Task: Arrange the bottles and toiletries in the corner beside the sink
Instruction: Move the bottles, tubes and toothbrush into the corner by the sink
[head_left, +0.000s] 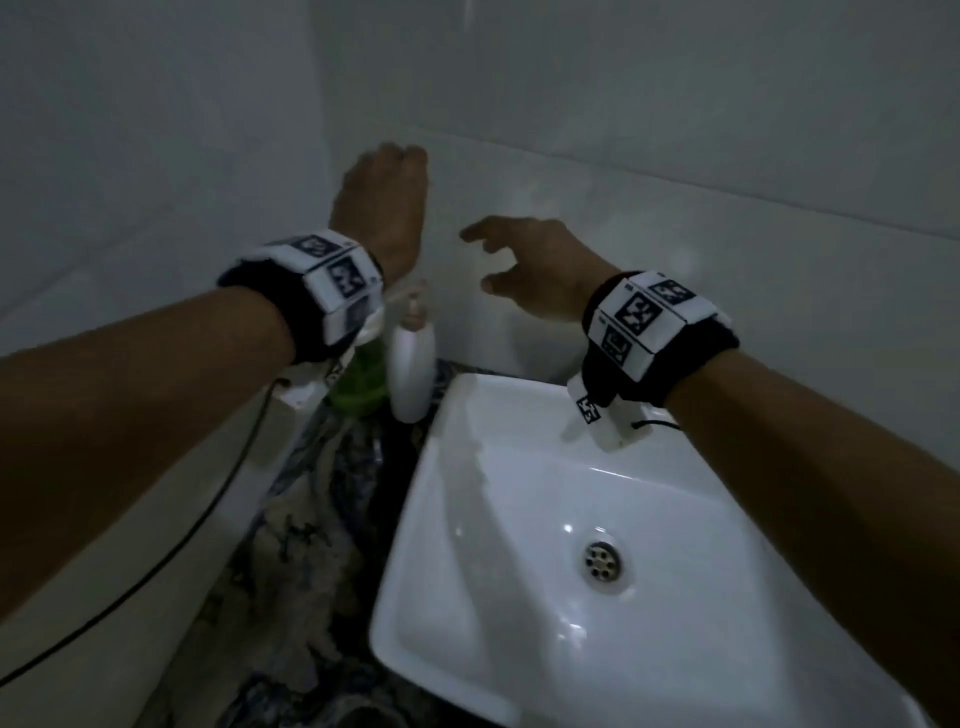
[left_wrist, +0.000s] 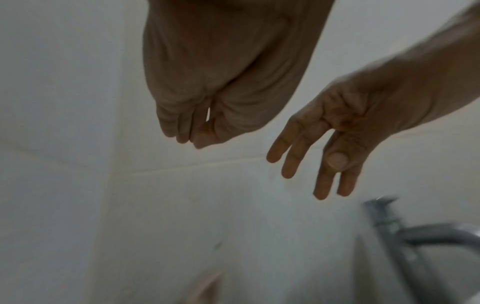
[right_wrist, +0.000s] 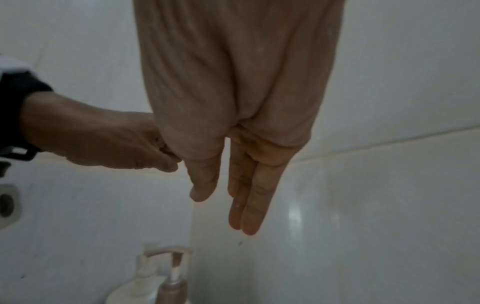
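A white pump bottle stands upright in the corner left of the sink. A green bottle sits just left of it, partly hidden behind my left wrist. My left hand is raised near the wall corner above the bottles; its fingers are curled against the thumb and hold nothing. My right hand hovers above the sink's back rim, right of the bottles, fingers straight and empty. In the right wrist view the pump bottle's head lies below the fingertips.
White tiled walls meet in the corner behind the bottles. A dark marbled counter strip runs left of the sink. A metal faucet stands at the sink's back. A black cable crosses a white ledge on the left.
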